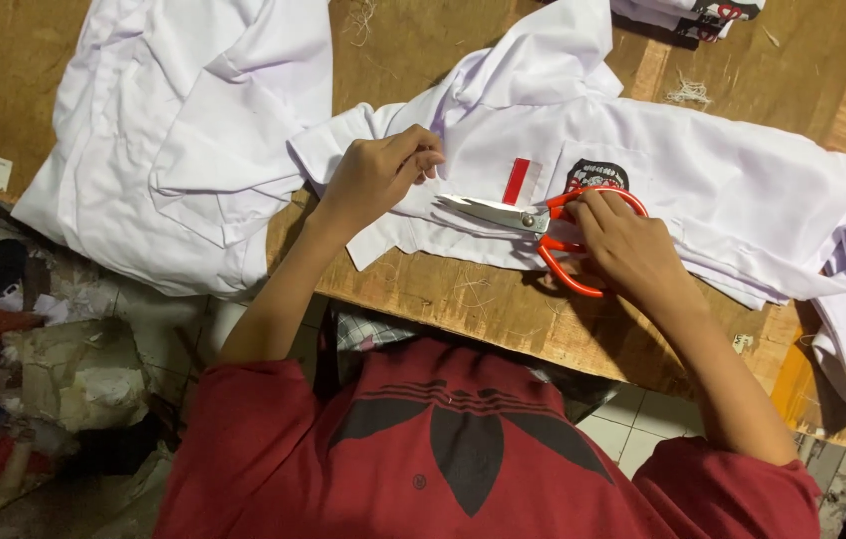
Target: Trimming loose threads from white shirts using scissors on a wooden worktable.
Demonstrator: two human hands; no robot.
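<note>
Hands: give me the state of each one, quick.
Left hand: fingers curled, pressing on the white shirt; holds nothing that shows.
Right hand: closed on the orange handles of the scissors, blades lying on the shirt.

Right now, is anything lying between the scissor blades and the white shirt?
Nothing visible does. The scissors, held in the right hand, lie with their blades directly on the white shirt beside the red tag. The left hand presses the fabric just left of the tips.
</note>
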